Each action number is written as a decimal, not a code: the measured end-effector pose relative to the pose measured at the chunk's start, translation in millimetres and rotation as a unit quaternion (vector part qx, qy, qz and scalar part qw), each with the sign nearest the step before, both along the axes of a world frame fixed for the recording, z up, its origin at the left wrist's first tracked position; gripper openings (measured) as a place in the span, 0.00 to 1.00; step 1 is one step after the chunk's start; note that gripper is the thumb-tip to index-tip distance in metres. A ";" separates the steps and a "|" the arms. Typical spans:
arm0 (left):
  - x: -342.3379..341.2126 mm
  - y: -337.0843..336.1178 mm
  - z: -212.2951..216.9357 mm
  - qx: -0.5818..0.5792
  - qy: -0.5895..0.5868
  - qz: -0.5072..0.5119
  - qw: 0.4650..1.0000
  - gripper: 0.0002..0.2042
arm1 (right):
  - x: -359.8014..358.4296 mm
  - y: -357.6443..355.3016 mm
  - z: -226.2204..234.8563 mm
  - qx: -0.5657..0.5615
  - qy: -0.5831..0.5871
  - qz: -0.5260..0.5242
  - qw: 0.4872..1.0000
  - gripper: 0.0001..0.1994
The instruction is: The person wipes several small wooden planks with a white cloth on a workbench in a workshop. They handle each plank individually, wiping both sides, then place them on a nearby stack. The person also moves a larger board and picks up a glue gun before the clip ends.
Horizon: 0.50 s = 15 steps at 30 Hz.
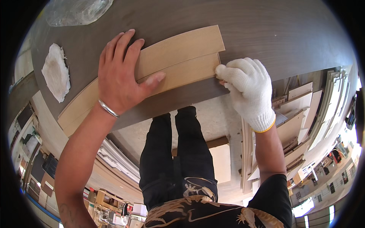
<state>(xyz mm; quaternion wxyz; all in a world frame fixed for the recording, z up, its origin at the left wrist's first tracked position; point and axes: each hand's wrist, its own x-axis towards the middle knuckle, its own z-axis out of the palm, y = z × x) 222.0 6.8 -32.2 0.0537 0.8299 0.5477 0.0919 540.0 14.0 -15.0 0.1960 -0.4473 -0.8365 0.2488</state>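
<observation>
Two light tan wooden strips lie side by side along the near edge of a dark tabletop. The far strip [182, 43] ends a little farther right than the near strip [194, 72]. My bare left hand [121, 62], with a silver bangle at the wrist, presses flat across both strips, fingers spread and thumb out over the near one. My right hand [247, 85], in a white knitted glove, is closed at the right end of the near strip. A sliver of brownish colour shows under its fingers; what they hold is hidden.
The dark tabletop [289, 34] stretches away in front. A white cloth pad [56, 72] lies at the left, with a clear plastic bag [78, 11] at the far left. Stacked boards [300, 110] stand below the table on the right, and white panels [118, 161] on the left.
</observation>
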 end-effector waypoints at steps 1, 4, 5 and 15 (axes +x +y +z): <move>0.0 -0.3 0.1 -0.002 0.000 0.000 1.000 0.37 | 0.6 0.5 0.6 0.001 0.027 -0.012 1.000 0.19; -0.5 -0.6 -0.2 0.000 -0.001 0.006 1.000 0.36 | 1.8 1.4 0.2 -0.004 0.058 -0.016 0.998 0.19; -0.6 -0.9 -0.3 0.000 -0.003 0.007 1.000 0.36 | 2.3 2.3 -0.5 -0.011 0.065 -0.025 0.998 0.19; -1.0 -3.1 -0.3 -0.013 0.004 0.016 1.000 0.35 | -0.6 10.8 -1.1 0.013 0.026 0.023 0.999 0.17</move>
